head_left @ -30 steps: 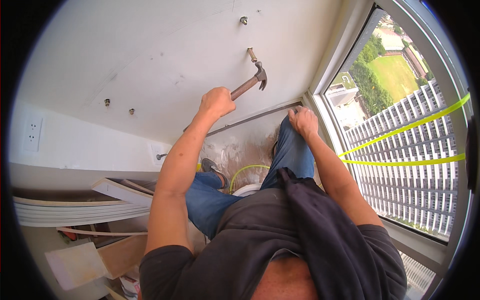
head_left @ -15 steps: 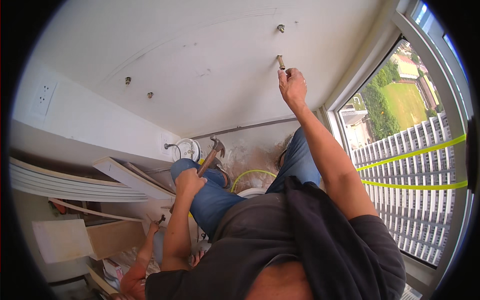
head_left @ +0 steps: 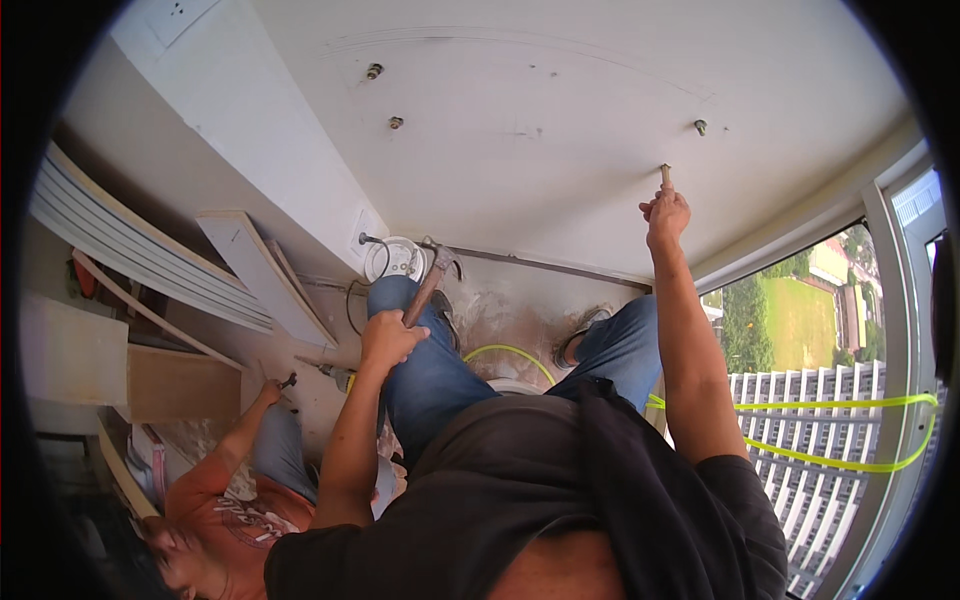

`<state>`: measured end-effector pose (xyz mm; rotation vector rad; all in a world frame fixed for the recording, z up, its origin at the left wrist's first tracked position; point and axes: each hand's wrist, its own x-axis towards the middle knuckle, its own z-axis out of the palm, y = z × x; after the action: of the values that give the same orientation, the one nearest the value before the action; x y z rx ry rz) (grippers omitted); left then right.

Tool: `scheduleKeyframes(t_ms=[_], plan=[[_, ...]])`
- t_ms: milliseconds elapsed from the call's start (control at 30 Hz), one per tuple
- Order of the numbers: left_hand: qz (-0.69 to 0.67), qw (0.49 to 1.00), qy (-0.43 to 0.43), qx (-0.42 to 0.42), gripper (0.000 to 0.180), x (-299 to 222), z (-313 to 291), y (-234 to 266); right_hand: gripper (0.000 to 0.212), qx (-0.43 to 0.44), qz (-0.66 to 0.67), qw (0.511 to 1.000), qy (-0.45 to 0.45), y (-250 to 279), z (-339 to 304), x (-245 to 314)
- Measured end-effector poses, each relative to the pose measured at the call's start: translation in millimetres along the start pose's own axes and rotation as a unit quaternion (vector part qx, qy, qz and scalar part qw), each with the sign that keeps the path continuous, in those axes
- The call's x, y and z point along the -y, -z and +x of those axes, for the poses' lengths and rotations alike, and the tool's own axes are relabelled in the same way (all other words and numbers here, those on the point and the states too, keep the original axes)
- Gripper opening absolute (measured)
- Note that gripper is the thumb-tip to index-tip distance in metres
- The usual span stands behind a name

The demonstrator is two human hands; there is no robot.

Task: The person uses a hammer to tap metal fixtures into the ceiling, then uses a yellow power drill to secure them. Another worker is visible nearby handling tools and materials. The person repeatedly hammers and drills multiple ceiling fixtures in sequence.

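My left hand [head_left: 390, 342] is wrapped round the wooden handle of a claw hammer [head_left: 430, 285], whose head points up above my left thigh. With my arm stretched out, my right hand [head_left: 666, 215] pinches the outer end of a metal anchor bolt [head_left: 667, 177]. The bolt's other end meets the white wall [head_left: 560, 190]. Just above it, another anchor bolt [head_left: 701, 127] sticks out of the wall. Further left, two more anchor bolts, an upper one [head_left: 374, 71] and a lower one [head_left: 396, 123], protrude too.
A white bucket [head_left: 408, 258] stands by the wall's foot. A yellow-green hose [head_left: 510, 350] curves between my legs. At left lean boards [head_left: 265, 270]; below them a co-worker in an orange shirt [head_left: 200, 485] holds a small hammer [head_left: 288, 381]. A window [head_left: 810, 310] lies at right.
The view has swung left, so the wall and bolts appear further right. My right hand remains at the same bolt, its fingers shifted around it. The hammer stays in my left hand.
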<state>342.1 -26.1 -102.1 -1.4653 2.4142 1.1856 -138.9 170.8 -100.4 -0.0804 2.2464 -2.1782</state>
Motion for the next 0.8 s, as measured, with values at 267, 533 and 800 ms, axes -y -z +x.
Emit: scheduleKeyframes(t_ms=[267,533,800], plan=[[0.027,1.000,0.002,0.010,0.040,-1.8,2.0,4.2,0.037,0.043,0.282,0.942,-0.178,-4.2,-0.3,7.0],[0.003,0.999,0.013,0.034,0.038,-6.8,-1.1,9.7,0.045,0.130,0.106,0.976,-0.140,25.7,-34.6,9.8],[0.059,0.998,-0.020,-0.006,0.040,-0.8,3.8,-3.1,0.045,0.324,-0.075,0.942,-0.032,-59.9,-98.8,56.4]])
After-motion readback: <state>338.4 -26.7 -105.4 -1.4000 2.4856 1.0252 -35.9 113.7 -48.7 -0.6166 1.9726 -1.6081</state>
